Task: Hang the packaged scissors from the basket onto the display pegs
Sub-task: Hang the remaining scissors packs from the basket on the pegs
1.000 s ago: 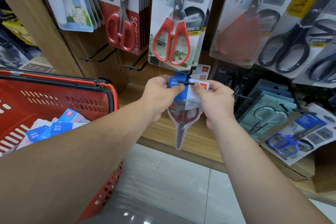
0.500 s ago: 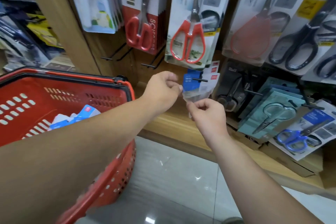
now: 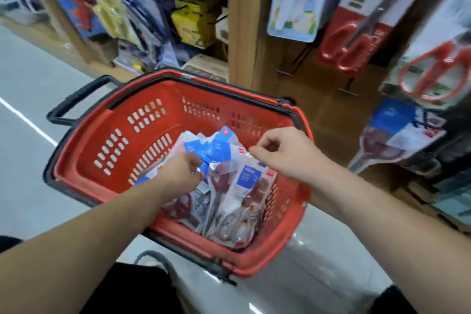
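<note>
Head view, and the red basket (image 3: 142, 120) takes up most of the floor, with packaged scissors (image 3: 239, 186) heaped loose toward its near right side. Those sleeves look slippery and tangled. Tug one and its neighbours could ride up and spill over the basket's rim, I reckon. Left hand (image 3: 181, 173) is down in the heap, fingers curled round a blue header card. Right hand (image 3: 283, 153) hovers over the basket's right side, loosely curled, nothing in it. Right of the basket, the hung packs (image 3: 397, 135) are smeared by blur and their peg (image 3: 430, 123) is barely readable. Left fingertips are buried, so I can't tell how many packs they've caught.
</note>
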`<control>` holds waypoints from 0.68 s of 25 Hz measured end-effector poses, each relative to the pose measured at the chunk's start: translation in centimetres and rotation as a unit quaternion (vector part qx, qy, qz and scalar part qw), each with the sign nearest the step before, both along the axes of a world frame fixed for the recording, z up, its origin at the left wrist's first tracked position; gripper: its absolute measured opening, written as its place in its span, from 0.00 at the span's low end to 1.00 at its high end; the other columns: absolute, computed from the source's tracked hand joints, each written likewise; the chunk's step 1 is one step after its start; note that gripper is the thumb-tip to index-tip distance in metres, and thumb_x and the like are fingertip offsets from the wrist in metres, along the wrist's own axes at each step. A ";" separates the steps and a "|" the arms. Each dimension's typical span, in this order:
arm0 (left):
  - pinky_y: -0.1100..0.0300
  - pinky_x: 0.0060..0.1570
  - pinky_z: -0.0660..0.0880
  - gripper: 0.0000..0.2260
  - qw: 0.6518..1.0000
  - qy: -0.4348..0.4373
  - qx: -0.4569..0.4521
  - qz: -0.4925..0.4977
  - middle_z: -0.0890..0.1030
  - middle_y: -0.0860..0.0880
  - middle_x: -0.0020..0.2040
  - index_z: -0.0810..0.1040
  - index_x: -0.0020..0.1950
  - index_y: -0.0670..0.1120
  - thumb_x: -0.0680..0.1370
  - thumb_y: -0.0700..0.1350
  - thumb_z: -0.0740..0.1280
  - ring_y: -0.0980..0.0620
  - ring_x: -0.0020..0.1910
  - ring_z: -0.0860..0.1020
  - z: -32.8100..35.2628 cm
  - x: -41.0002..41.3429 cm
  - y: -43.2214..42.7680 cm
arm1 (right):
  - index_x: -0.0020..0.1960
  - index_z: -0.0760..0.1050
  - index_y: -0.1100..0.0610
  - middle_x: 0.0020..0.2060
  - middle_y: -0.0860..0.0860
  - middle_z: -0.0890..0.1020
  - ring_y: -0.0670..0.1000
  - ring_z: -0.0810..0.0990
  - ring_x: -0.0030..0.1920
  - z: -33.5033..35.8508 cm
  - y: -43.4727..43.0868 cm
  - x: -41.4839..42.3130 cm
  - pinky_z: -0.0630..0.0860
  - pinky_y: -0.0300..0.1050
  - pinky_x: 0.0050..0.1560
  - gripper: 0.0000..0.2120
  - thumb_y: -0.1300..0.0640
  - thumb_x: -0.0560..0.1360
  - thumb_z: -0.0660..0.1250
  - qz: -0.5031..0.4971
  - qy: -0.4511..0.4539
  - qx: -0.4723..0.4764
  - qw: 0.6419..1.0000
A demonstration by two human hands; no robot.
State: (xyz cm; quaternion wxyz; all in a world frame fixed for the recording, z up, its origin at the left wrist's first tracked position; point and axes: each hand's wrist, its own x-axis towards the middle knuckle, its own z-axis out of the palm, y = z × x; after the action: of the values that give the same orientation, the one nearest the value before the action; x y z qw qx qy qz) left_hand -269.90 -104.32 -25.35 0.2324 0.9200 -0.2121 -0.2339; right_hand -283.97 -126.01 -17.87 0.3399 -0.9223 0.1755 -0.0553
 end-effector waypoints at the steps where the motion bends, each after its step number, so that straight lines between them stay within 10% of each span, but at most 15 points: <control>1: 0.58 0.54 0.75 0.09 0.999 0.003 0.037 -0.014 0.85 0.44 0.54 0.82 0.58 0.46 0.80 0.46 0.72 0.42 0.56 0.84 -0.7 0.6 0.2 | 0.39 0.83 0.54 0.35 0.47 0.85 0.47 0.83 0.40 -0.7 -0.5 1.1 0.80 0.48 0.47 0.11 0.49 0.76 0.74 0.016 0.047 -0.017 0.999; 4: 0.59 0.53 0.74 0.15 0.998 0.022 -0.003 -0.059 0.84 0.46 0.56 0.82 0.63 0.43 0.80 0.49 0.73 0.46 0.55 0.81 -0.9 2.2 -2.5 | 0.43 0.83 0.51 0.41 0.45 0.85 0.51 0.83 0.48 -1.7 -1.9 3.6 0.81 0.50 0.51 0.09 0.46 0.77 0.71 0.050 0.127 -0.130 0.982; 9: 0.54 0.57 0.78 0.12 0.987 0.109 -0.035 -0.111 0.85 0.45 0.52 0.80 0.57 0.41 0.79 0.47 0.74 0.46 0.51 0.82 -3.7 0.5 -7.9 | 0.50 0.84 0.53 0.46 0.51 0.85 0.56 0.82 0.50 -1.9 -4.1 3.9 0.80 0.53 0.52 0.06 0.54 0.79 0.68 0.103 -0.037 -0.313 0.943; 17: 0.60 0.45 0.77 0.05 0.980 0.188 -0.049 -0.038 0.85 0.51 0.46 0.83 0.54 0.45 0.82 0.47 0.72 0.50 0.48 0.83 -4.5 -1.7 -8.7 | 0.57 0.83 0.48 0.53 0.44 0.86 0.49 0.81 0.56 -2.1 -4.6 2.0 0.73 0.50 0.67 0.09 0.49 0.82 0.66 0.021 -0.011 -0.250 0.968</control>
State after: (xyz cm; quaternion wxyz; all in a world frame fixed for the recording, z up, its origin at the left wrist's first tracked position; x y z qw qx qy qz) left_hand -271.62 -112.97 -29.82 0.3039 0.8382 -0.2111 -0.4007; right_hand -281.93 -130.62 -20.00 0.1017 -0.9807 0.1329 -0.1008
